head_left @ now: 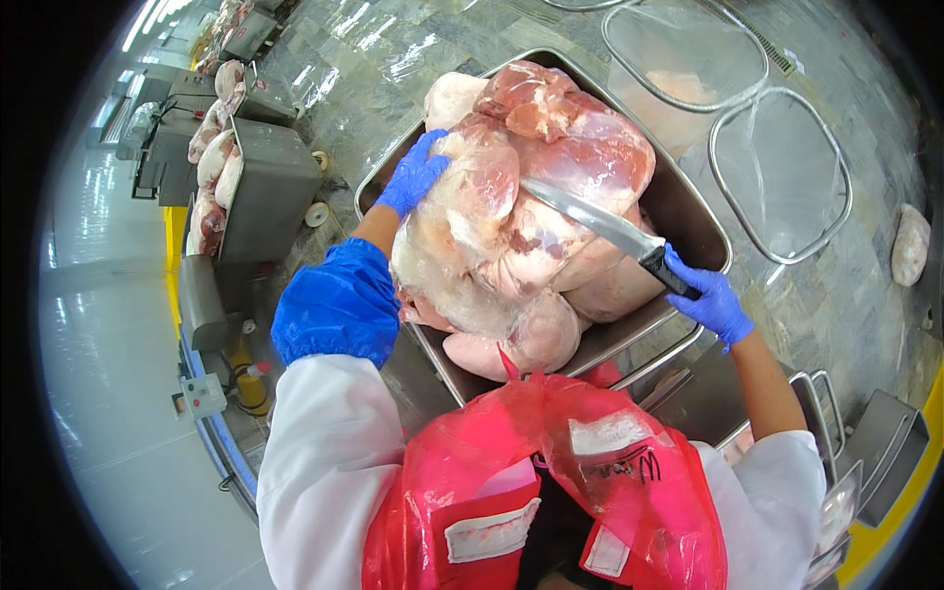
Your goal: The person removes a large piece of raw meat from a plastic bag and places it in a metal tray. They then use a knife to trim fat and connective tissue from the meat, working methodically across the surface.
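Gripping knife (590, 213), right hand (710, 300) partly covering handle (659, 268), meat (482, 246) partly hiding bin (685, 208)

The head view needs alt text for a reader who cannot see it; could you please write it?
A person's blue-gloved right hand holds a large knife over raw meat heaped in a metal bin, while the blue-gloved left hand lies on the meat. More meat sits in a metal cart at left.
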Tool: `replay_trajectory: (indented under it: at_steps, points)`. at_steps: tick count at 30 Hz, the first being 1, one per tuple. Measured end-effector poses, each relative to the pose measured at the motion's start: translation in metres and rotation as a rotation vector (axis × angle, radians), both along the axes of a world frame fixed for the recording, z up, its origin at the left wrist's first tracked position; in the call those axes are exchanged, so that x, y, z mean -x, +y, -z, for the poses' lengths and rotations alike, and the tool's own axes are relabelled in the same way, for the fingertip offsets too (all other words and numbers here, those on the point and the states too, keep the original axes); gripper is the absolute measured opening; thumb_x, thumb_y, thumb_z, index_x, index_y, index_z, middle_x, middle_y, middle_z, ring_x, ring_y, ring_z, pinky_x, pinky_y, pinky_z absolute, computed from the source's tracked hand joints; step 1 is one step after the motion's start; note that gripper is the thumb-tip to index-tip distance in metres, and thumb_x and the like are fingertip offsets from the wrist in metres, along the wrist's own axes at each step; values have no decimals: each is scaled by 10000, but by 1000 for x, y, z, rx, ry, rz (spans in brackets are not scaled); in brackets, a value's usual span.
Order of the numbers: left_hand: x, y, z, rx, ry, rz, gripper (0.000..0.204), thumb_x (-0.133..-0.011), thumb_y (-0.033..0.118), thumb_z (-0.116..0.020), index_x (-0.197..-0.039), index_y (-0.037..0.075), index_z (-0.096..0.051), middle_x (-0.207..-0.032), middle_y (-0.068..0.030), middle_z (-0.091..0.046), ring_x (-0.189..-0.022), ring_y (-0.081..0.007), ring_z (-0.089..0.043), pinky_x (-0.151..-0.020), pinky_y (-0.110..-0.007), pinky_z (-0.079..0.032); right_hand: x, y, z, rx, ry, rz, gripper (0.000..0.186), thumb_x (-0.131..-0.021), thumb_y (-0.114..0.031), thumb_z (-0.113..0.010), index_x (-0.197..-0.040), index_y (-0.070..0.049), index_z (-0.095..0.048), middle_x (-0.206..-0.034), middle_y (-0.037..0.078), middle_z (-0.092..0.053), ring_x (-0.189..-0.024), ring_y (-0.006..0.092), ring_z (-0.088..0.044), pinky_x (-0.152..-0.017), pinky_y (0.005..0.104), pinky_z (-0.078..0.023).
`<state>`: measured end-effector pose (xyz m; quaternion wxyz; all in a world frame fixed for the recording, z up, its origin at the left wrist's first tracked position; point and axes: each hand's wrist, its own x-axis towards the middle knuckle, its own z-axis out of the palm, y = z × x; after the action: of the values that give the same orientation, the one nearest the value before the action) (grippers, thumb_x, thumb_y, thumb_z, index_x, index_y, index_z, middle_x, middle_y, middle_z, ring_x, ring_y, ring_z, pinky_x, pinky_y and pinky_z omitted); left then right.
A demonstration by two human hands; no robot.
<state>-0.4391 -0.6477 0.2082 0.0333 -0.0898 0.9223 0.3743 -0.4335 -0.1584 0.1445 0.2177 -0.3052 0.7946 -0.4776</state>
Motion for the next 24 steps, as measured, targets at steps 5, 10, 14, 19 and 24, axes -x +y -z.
replay_trajectory:
  at_steps: [5, 10, 14, 19, 24]
  points:
    - [5, -1, 0, 4, -39, -6, 488, -814, 197, -508, -1280, 93, -406, -1256, -128, -470, -1162, -227, -436, -987, -329, -315, 1, -6, -75, -117, -87, -36, 625, -730, -111, -660, -1304, -195, -429, -1005, 182, -612, -873, 301, -625, -785, 326, -464]
    - [-6, 7, -26, 142, -30, -49, 562, -777, 285, -570, -1287, 116, -405, -1252, -158, -471, -1150, -299, -457, -986, -364, -332, 3, -16, -162, -430, -84, -104, 654, -729, -115, -627, -1327, -222, -387, -989, 195, -599, -816, 358, -593, -758, 345, -461]
    - [-33, 77, -76, 541, 269, 667, 587, -726, 273, -592, -1266, 113, -428, -1141, -149, -520, -1064, -293, -501, -975, -396, -325, 1, -13, -155, -453, -121, -89, 654, -725, -149, -621, -1328, -226, -381, -961, 217, -585, -767, 372, -577, -739, 352, -460]
    - [-49, 99, -73, 999, 38, 807, 396, -689, 201, -570, -1077, 128, -554, -801, -72, -593, -789, -245, -580, -771, -373, -397, -10, -13, -130, -303, -97, -89, 673, -724, -172, -625, -1338, -240, -358, -922, 237, -570, -770, 393, -563, -729, 360, -458]
    - [-34, 102, -66, 908, 40, 951, 151, -689, 156, -550, -834, 129, -578, -689, -68, -584, -674, -269, -577, -641, -390, -392, -24, -7, -114, -269, -103, -64, 683, -732, -168, -625, -1347, -243, -339, -897, 231, -577, -770, 409, -555, -722, 366, -457]
